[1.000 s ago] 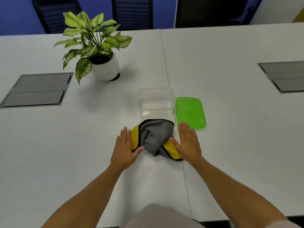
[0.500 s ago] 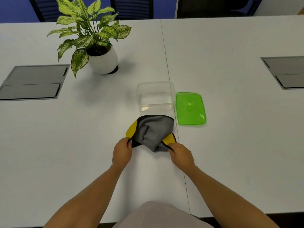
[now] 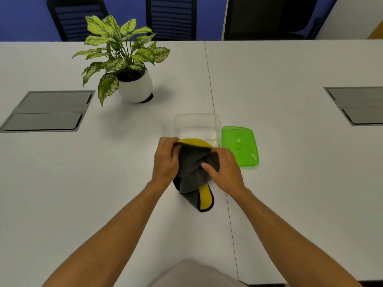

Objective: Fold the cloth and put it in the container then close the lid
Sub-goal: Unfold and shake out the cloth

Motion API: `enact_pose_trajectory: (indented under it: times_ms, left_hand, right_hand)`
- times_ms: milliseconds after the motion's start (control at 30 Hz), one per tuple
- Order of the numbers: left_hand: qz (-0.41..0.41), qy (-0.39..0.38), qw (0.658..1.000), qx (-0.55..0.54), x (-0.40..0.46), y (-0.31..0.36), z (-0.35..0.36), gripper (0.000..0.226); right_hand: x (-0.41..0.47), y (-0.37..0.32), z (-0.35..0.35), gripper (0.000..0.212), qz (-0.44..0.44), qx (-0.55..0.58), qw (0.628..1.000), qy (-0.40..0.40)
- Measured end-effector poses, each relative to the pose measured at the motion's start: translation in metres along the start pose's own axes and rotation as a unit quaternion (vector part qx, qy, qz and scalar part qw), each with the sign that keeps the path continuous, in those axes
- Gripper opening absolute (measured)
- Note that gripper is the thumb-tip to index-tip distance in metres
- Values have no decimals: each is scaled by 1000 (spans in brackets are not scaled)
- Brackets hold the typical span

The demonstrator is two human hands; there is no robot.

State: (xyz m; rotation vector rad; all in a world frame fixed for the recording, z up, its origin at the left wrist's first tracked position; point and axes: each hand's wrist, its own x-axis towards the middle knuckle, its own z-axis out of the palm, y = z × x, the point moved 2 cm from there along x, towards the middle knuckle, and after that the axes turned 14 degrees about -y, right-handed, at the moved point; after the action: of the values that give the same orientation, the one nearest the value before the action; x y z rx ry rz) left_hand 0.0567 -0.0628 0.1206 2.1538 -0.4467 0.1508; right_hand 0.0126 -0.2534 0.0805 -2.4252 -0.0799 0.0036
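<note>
Both forearms are reaching forward over the white surface [image 3: 62, 183]. The left hand [image 3: 165, 160] and right hand [image 3: 224, 168] are each pinching one grey-and-yellow cloth [image 3: 192, 177], its crumpled lower end trailing on the surface. Just beyond are sitting one clear container [image 3: 196, 126], open, and beside it one green lid [image 3: 241, 146]. Farther off, one potted plant [image 3: 126, 65].

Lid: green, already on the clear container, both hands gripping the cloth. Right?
Not quite. The head view shows the lid flat on the table right of the open container, not on it. Both the left hand and right hand grip the cloth.
</note>
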Motion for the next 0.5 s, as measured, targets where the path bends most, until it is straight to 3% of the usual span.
enact_pose_trajectory:
  times_ms: [100,300,500]
  left_hand:
    - [48,-29,998,0,16,26,-5,12]
    - [85,-13,996,-36,36,58,-21,16]
    - [62,-2,997,-37,22,46,-17,18]
  right_hand:
    - [23,-43,-35,65,-75,8,997,19]
    - [35,-91,-71,27,-175,67,982,21]
    - [30,-105,-93,17,-175,110,976,68]
